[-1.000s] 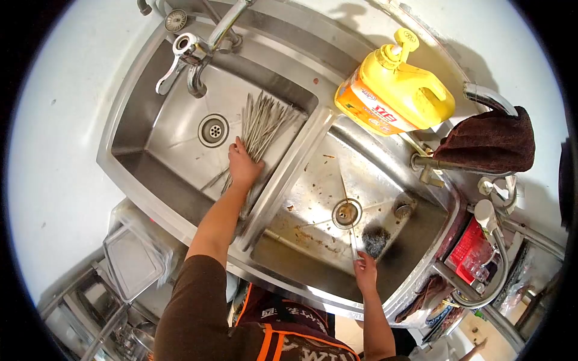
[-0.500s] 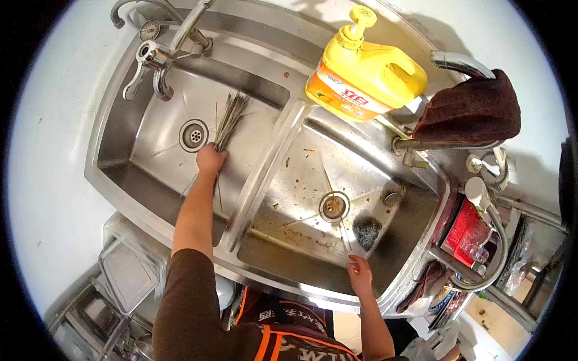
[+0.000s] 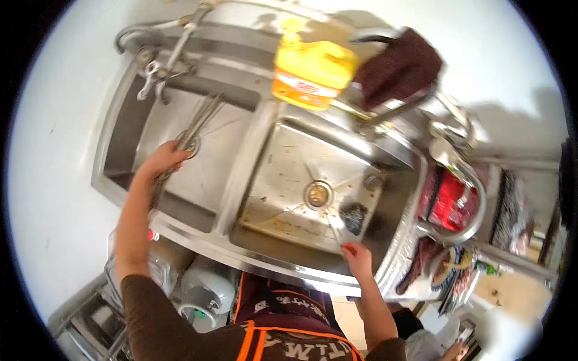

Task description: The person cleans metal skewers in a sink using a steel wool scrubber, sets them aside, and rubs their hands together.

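1. Since the earlier frame, the left hand [image 3: 164, 157] and its sticks [image 3: 198, 123] have shifted left in the left basin [image 3: 226, 141] — the hand, once to the right of the drain [image 3: 195, 147], is now to its left.
2. Nearest is the apron [image 3: 289, 304], below the sink's front edge.
3. The right hand [image 3: 358, 259] is over the near side of the right basin [image 3: 283, 171], fingers curled; whether they pinch anything, I cannot tell.
4. Just beyond those fingers lies a dark scrubber [image 3: 353, 218].
5. The left hand's fingers are closed around the thin sticks, gripping them in a bundle.
6. The bundle's long axis runs slantwise, near-left to far-right, crossing over the drain — one end points at the far wall of the basin, the other back toward the front edge.
7. Farther off are the tap [image 3: 161, 78], the yellow bottle [image 3: 313, 72] and a brown cloth [image 3: 400, 69].
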Tool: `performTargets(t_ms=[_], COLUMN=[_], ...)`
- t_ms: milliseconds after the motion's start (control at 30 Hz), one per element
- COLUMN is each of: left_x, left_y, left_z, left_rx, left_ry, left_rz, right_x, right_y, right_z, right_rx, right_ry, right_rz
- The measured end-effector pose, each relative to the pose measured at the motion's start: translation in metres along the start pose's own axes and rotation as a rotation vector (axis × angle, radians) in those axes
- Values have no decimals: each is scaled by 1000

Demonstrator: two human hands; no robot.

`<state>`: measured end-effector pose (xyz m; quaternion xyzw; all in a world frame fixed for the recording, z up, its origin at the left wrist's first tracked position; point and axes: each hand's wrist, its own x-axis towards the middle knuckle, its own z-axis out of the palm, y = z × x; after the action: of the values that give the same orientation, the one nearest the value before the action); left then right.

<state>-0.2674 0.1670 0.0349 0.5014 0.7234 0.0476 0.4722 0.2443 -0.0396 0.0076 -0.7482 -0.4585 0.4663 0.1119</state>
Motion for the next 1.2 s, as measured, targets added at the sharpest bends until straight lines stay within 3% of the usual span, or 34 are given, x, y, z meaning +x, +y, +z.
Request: performTargets(t_ms=[133,200,333,367,400,433,467,533,567,633,667,733,867,933,1000,1067,1133,1200], left_x=[-92,-128,-168,-159,-175,-157,-150,-145,-144,-139,-136,-133,-120,-117,-107,-109,-104,-102], left_y=[24,30,76,77,120,116,128,160,174,194,202,215,230,236,238,247,254,264], left_z=[-7,10,73,99,116,146,174,223,244,278,293,318,347,361,374,387,398,409], left_rx=[-20,-89,-180,-196,-252,-236,-429,-787,-831,-1125,-1130,-1545,-1634,-1791,-1828,-1915,-1901,-1915], left_ry=[-121,-134,-257,-258,-309,-272,-276,-285,-202,-243,-236,-299,-361,-416,-512,-597,-618,-590], left_rz=[51,72,202,352,333,431,455,484,463,507,506,439,395,259,311,232,242,206], right_x=[-28,-54,-57,-42,-17,9,22,64,71,74,70,58,61,48,51,55,43,29], right_y=[-42,-64,-67,-76,-75,-75,-86,-79,-76,-75,-75,-75,-74,-89,-90,-81,-84,-69], right_z=[-51,-91,-191,-213,-232,-248,-258,-276,-278,-282,-286,-296,-325,-327,-332,-329,-310,-269], right_rx=[-48,-20,-39,-79,-137,-285,-224,-385,-435,-489,-551,-645,-752,-757,-827,-869,-557,-109], right_ry=[304,562,923,990,997,995,841,661,668,669,672,672,650,588,574,574,873,943], right_rz=[-371,-398,-243,-412,-459,-465,-333,-303,-319,-344,-361,-429,-602,-595,-647,-638,-981,-775])
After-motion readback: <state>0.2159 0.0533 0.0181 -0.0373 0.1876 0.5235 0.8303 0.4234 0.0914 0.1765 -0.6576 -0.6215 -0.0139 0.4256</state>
